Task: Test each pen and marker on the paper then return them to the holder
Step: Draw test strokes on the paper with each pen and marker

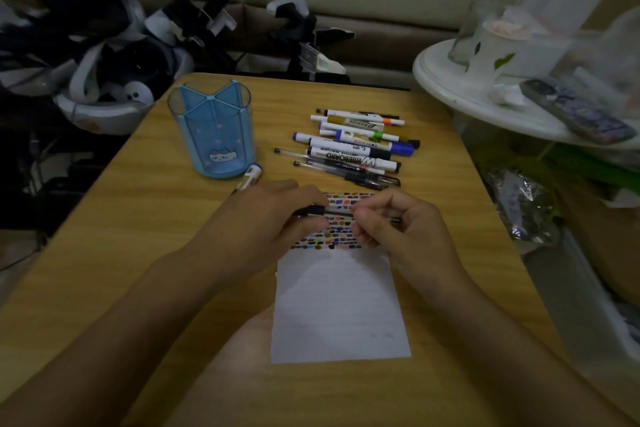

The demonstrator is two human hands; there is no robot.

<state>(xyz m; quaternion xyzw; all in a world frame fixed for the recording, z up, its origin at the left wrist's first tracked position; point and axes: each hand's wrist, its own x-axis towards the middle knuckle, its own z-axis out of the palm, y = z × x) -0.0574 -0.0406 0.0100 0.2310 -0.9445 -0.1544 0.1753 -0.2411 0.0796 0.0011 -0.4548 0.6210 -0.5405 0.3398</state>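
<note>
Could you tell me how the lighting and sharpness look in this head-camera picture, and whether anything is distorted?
Head view: dim and underexposed, the clutter at the back left nearly black; the paper is brightest, with soft shadow across its top; the left hand and right hand holding the pen are slightly soft; the wide lens bends the table edges, and the right margin smears into blur.

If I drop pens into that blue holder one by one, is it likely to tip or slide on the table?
Probably stable: the holder stands upright on a broad round base. It looks like thin clear plastic and appears empty, so likely light; a knock near the rim could shift it on the smooth table. Its inner dividers should keep pens fairly upright.
</note>
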